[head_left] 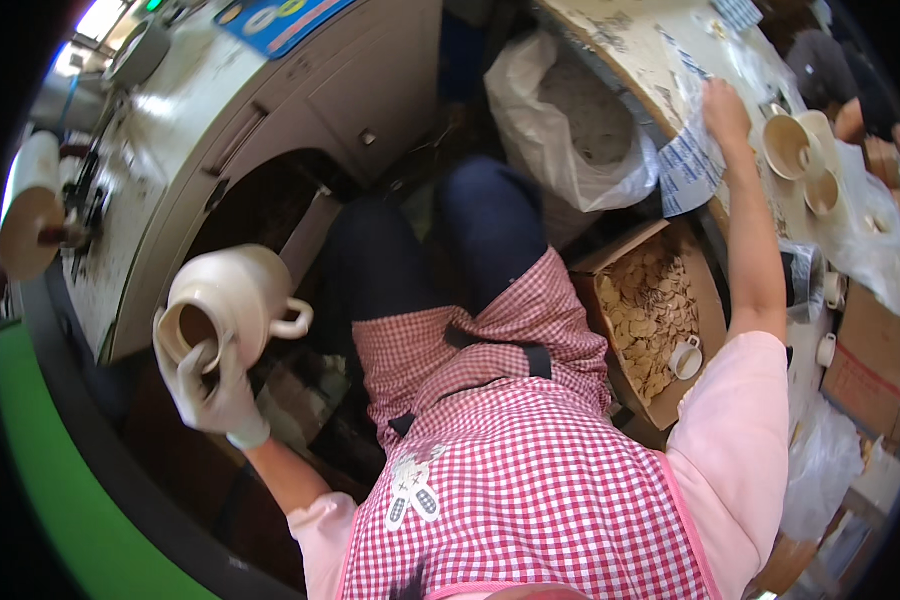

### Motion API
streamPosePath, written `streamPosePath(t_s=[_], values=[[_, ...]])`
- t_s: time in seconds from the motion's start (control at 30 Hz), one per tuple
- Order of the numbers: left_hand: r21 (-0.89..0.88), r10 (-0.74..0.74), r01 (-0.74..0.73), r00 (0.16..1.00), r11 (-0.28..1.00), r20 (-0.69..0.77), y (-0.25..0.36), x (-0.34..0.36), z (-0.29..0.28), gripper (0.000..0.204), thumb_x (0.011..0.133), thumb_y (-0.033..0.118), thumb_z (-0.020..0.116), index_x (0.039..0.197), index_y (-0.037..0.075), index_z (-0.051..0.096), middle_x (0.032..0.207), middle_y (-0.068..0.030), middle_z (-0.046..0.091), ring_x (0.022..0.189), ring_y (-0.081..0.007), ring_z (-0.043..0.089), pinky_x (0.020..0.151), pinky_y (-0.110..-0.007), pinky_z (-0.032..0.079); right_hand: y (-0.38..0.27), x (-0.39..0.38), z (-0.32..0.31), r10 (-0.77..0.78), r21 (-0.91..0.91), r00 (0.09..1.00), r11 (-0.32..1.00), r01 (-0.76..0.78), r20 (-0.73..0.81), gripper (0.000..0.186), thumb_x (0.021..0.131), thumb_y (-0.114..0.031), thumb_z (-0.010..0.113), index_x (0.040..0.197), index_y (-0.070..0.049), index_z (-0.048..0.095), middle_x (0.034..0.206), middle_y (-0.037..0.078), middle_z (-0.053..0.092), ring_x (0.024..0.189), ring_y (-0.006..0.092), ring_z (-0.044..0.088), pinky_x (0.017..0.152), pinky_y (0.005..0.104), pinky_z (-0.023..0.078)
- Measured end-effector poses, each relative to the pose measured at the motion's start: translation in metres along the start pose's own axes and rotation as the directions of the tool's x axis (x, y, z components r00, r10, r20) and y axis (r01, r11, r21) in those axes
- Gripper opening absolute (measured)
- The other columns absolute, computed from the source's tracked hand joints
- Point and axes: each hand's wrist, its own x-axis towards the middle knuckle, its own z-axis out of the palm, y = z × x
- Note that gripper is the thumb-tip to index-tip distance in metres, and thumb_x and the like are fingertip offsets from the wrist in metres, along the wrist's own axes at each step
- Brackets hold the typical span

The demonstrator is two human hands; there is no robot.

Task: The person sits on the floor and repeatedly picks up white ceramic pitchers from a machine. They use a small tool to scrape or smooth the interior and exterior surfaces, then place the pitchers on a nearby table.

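Observation:
My left hand [210,385], in a pale glove, grips a cream ceramic pitcher [240,285] by its mouth, fingers reaching into the opening, and holds it tilted at the left, its handle pointing right. My right hand [722,105], bare, reaches onto the right-hand bench and has its fingers closed on a blue-and-white patterned sheet [688,180] that hangs over the bench edge. Just right of that hand, cream ceramic cups [785,145] lie on the bench.
A cardboard box [645,300] of small tan discs and a white cup stands beside my right leg. A large white sack [620,180] is below the bench. A cluttered counter [185,90] curves along the left. Another person [850,120] is at the far right.

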Motion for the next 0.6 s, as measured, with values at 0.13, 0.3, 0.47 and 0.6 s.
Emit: streamPosePath(t_s=[0.13,0.3,0.47,0.6], values=[[-0.396,-0.476,0.425,0.879,0.814,-0.036,0.011,0.002,-0.007,0.007,0.093,-0.003,0.063,0.086,-0.003,0.063,0.148,-0.0281,0.058,0.129,-0.0339,0.062,0.104,-0.041,0.051,-0.055,-0.031,-0.021,-0.210,0.057,0.861,0.962,0.265,-0.463,0.028,0.103,-0.029,0.062,0.115,-0.007,0.072,0.107,0.017,0.072,0.090,0.0383,0.070,0.083,0.0472,0.056],[-0.370,-0.525,0.543,0.836,0.754,0.156,0.010,-0.011,0.014,0.021,0.103,0.022,0.065,0.104,0.001,0.066,0.142,-0.0226,0.063,0.130,-0.0293,0.060,0.111,-0.041,0.047,-0.239,-0.057,-0.107,-0.313,0.983,0.948,0.186,0.007,0.053,0.019,0.103,-0.021,0.068,0.109,-0.005,0.075,0.094,0.006,0.073,0.084,0.0109,0.065,0.076,0.0247,0.051],[-0.346,-0.650,0.662,0.741,0.665,0.169,0.017,-0.021,0.019,0.030,0.095,0.011,0.065,0.122,-0.002,0.067,0.127,-0.0121,0.069,0.118,-0.0203,0.062,0.106,-0.034,0.047,-0.448,-0.035,-0.212,-0.639,0.938,0.691,-0.174,0.300,-0.339,0.033,0.106,-0.030,0.064,0.118,0.000,0.073,0.095,0.005,0.072,0.089,0.0123,0.068,0.079,0.0264,0.052],[-0.514,-0.527,0.517,0.838,0.684,0.142,0.025,-0.027,0.017,0.038,0.087,0.004,0.067,0.123,-0.005,0.067,0.142,-0.0183,0.064,0.129,-0.0254,0.061,0.113,-0.038,0.045,-0.617,-0.024,-0.315,-0.656,0.746,0.532,-0.071,0.662,-0.535,0.071,0.100,-0.060,0.060,0.127,0.005,0.067,0.104,0.017,0.076,0.097,0.0299,0.075,0.087,0.0394,0.057]])
